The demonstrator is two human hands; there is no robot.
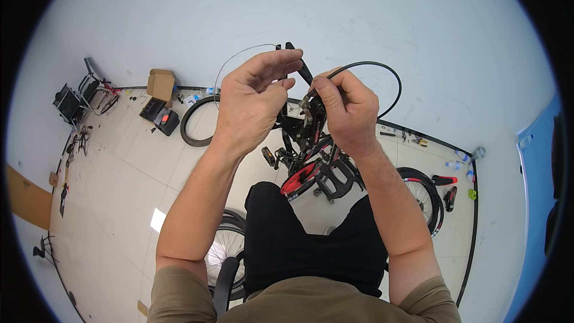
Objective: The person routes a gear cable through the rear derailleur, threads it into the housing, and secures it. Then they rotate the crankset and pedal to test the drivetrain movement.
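Head view: above the bicycle (pixel 302 173), my right hand (pixel 351 113) pinches black housing (pixel 366 63); my left hand (pixel 254 101) curls, grip unclear; loose wire (pixel 239 52) suggests cabling unfinished.

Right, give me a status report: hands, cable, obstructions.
Left hand raised by thin wire, grip unclear. Right hand gripping arched black cable. Bicycle close by; nothing visibly blocking.

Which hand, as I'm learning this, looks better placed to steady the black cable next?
Likely the right hand: it grips the black cable. The left hand is apart from that cable, by the thin wire.
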